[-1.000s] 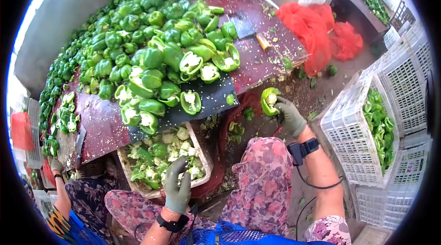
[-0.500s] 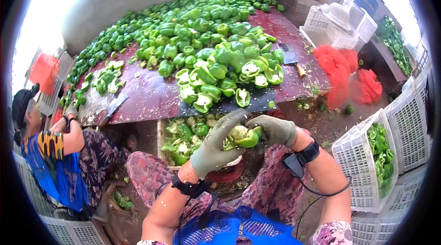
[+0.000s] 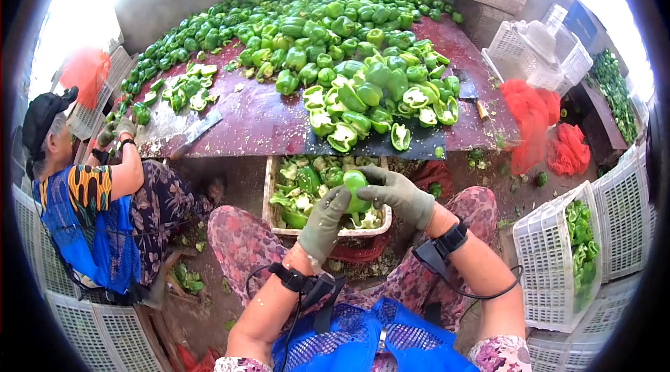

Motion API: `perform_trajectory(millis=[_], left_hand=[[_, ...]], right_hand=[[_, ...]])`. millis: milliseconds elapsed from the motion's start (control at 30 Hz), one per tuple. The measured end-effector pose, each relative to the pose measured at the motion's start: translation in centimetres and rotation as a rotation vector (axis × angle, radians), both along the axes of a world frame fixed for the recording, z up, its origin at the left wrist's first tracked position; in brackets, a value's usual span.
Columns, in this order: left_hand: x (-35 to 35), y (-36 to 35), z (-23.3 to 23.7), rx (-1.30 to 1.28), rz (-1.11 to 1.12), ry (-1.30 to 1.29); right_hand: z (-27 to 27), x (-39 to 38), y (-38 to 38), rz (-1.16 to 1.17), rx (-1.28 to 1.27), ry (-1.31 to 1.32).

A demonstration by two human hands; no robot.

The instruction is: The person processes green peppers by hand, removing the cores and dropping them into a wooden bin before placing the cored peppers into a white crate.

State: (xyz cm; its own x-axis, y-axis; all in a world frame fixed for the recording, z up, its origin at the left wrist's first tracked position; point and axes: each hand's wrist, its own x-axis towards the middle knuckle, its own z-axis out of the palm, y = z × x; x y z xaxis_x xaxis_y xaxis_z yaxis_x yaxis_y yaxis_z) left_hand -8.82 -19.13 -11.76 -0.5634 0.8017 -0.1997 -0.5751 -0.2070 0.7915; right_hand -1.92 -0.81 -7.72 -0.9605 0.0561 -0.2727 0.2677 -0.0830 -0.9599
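Both gloved hands hold one green bell pepper over a white crate between my knees. My left hand pinches the pepper's lower left side, while my right hand grips it from the right with bent fingers. The pepper stands roughly upright, its smooth green skin facing me. Inside the crate lie green pepper pieces and pale cores. On the near table edge sit halved peppers, cut faces showing, in front of a large pile of peppers.
A cleaver lies right of the halves on the red table; another knife lies left. A co-worker handles peppers at the left. White crates stand at the right, one holding peppers. Red net bags hang and lie nearby.
The pepper has turned from lying sideways, pale end showing, to upright with green skin facing me. Both hands shifted left over the crate. The camera view swung slightly left.
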Motion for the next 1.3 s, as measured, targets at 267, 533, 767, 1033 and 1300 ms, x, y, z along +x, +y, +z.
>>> perform_trajectory(millis=[267, 533, 767, 1033, 1300], left_hand=[[0.0, -2.1, -0.3, -0.025, -0.014, -0.032], [-0.5, -2.6, 0.5, -0.124, 0.043, -0.002], [-0.2, -2.0, 0.5, -0.126, 0.106, 0.060], [0.4, -1.2, 0.7, -0.166, 0.112, 0.053], [-0.7, -0.6, -3.6, -0.059, 0.282, -0.119]], right_hand=[[-10.2, -1.5, -0.3, 0.021, -0.273, 0.234], [-8.1, -1.3, -3.6, -0.016, 0.311, 0.790], [-4.0, -1.5, -6.4, -0.407, -0.529, 0.167], [-4.0, 0.1, -7.1, -0.611, -0.187, 0.263], [-1.5, 1.8, -9.9, -0.264, 0.113, 0.385]])
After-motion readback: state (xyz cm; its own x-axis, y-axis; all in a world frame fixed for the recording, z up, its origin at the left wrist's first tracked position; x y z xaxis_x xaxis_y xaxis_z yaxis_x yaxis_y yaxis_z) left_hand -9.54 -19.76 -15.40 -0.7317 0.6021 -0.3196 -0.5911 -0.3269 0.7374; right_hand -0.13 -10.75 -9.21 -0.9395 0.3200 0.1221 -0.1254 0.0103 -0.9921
